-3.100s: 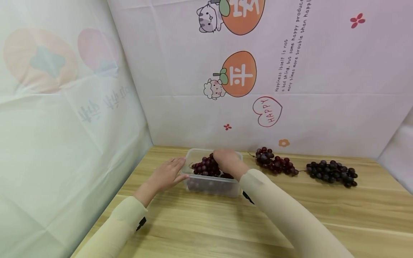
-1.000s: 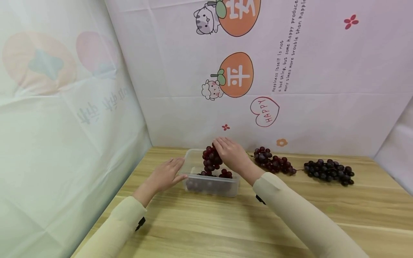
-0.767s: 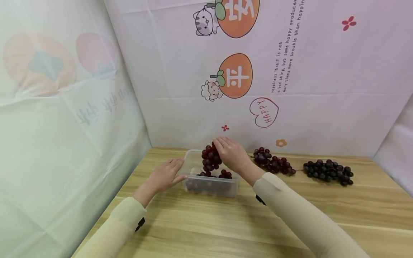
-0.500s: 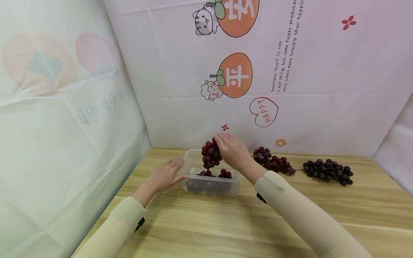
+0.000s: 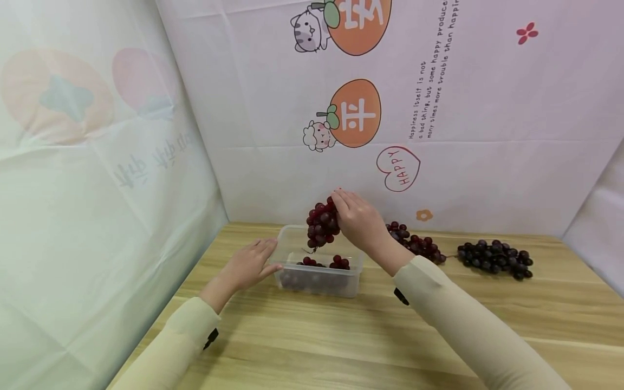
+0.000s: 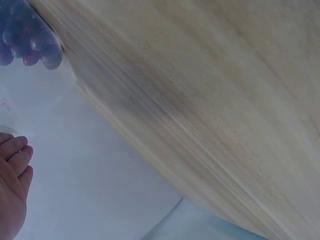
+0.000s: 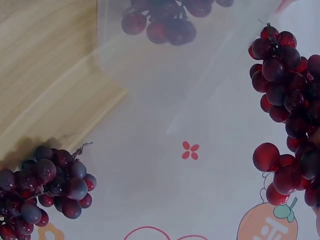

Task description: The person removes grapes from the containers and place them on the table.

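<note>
My right hand (image 5: 362, 221) holds up a bunch of red grapes (image 5: 323, 223) above the clear plastic container (image 5: 319, 281). In the right wrist view the same bunch (image 7: 290, 100) hangs at the right edge, its lower tip apart from the grapes below. Inside the container lie more dark red grapes (image 5: 339, 262), partly seen through the cloudy front wall. My left hand (image 5: 251, 264) rests with straight fingers at the container's left rim. The left wrist view shows only part of the left hand (image 6: 15, 175) at the edge.
Right of the container, a red grape bunch (image 5: 424, 248) lies on the wooden table (image 5: 302, 341), partly behind my right hand. Farther right is a black grape bunch (image 5: 497, 259). A white printed cloth (image 5: 273, 173) hangs behind, with another cloth (image 5: 107, 216) on the left.
My right hand was down in the container; it has lifted the grape bunch out, rising further and slightly right in the last half second. My left hand has stayed at the rim.
</note>
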### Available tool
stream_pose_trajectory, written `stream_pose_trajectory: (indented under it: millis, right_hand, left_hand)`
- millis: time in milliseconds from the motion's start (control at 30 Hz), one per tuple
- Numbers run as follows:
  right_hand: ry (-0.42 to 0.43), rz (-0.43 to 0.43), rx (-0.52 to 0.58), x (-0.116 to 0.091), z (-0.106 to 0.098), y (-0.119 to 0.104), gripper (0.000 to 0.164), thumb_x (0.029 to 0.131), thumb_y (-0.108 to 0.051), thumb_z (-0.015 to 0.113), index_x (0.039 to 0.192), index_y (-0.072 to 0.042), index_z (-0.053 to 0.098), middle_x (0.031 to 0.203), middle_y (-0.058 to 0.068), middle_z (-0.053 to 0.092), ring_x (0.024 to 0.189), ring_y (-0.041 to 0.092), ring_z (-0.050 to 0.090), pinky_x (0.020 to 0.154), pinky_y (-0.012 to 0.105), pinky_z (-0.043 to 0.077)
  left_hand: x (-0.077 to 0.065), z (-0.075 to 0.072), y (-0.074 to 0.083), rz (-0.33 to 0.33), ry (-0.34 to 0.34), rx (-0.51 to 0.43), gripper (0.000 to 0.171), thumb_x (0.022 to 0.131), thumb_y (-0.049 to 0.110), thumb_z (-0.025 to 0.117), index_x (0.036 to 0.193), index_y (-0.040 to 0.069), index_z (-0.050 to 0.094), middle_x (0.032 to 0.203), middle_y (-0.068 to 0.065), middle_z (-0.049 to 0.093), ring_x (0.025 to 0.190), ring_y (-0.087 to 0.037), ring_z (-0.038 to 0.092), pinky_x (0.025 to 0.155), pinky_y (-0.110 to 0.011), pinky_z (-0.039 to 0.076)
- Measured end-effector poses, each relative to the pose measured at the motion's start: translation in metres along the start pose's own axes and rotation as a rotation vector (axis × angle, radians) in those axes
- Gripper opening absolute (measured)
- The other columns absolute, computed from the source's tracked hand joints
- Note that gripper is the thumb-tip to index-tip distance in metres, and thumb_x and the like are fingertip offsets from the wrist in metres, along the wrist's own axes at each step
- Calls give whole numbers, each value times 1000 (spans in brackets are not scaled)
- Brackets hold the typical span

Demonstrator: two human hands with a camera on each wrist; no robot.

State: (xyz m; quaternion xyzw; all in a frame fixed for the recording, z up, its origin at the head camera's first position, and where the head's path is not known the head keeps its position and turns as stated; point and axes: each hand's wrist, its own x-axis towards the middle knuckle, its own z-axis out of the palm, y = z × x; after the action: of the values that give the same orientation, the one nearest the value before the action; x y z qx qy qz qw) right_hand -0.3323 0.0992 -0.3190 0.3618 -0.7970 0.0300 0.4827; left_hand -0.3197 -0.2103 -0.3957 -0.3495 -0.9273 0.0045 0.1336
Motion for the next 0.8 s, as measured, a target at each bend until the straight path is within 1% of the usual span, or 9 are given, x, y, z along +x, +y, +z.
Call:
stream_pose_trajectory:
  millis: [133,333,500,800]
  right_hand:
    - [7,32,15,1,-6,5,33,87,3,65,118,11,62,115,25,65,104,36,65,90,42,54]
    - [56,62,53,3,-17,12,36,83,6,68,117,13,60,115,27,64,105,38,64,90,44,53]
    - [70,95,81,1,-26,19,40,81,8,70,119,14,58,116,28,63,107,39,62,90,45,53]
    - [126,126,33,-6,-40,36,43,76,10,73,116,15,59,114,29,63,104,41,63,89,48,53]
  left_hand:
    - [0,0,0,0,2,0,71,100,44,51,145,-8,36,146,-23,41,134,-36,40,112,-48,31]
    - [-1,0,0,-1,1,3,71,100,45,51,146,-8,36,146,-23,42,134,-36,40,112,-48,31]
    - [-1,0,0,-6,-3,8,71,100,45,51,146,-7,36,146,-22,42,134,-36,40,112,-47,31]
    - [0,-1,0,6,2,5,71,100,43,52,145,-8,36,145,-23,42,134,-36,40,113,-47,30]
